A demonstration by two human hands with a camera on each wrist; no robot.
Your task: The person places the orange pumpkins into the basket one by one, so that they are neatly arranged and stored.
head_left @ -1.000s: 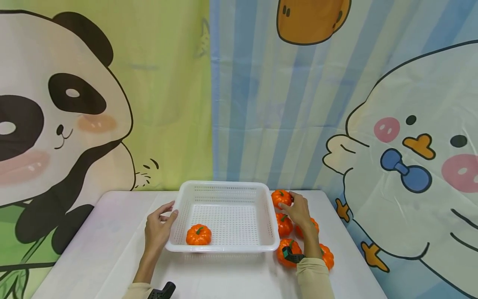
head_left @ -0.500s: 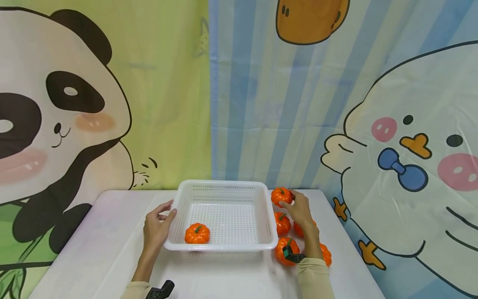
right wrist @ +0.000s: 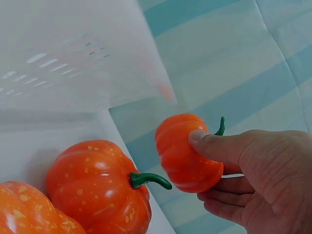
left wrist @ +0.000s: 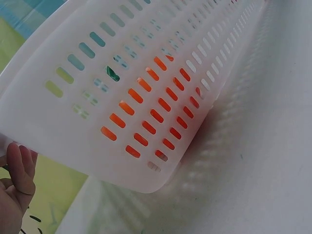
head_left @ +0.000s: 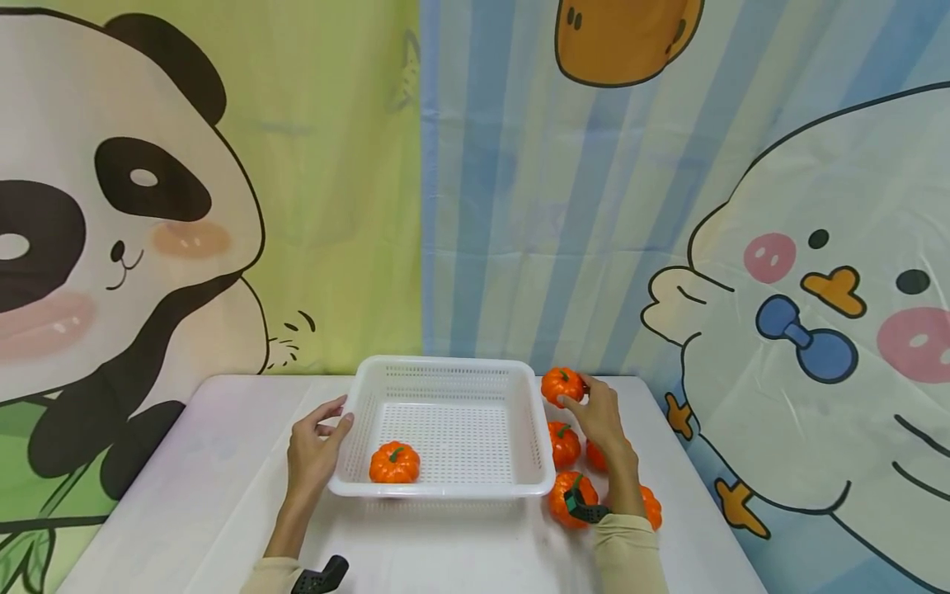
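A white perforated plastic basket stands on the table with one small orange pumpkin in its near left corner. My left hand holds the basket's left rim between thumb and fingers. The left wrist view has the fingers of that hand at the rim, and orange shows through the basket's slots. Beyond the basket's far right side, my right hand grips another pumpkin with a green stem. In the right wrist view the thumb lies on its near side, fingers behind. It appears just off the table.
Several more pumpkins lie right of the basket, among them one by its wall and one nearer me. My right forearm partly covers others. A patterned curtain hangs behind the white table.
The pumpkin in my right hand has risen slightly. My left hand stays at the basket's left rim, and the basket keeps its place apart from small camera shifts.
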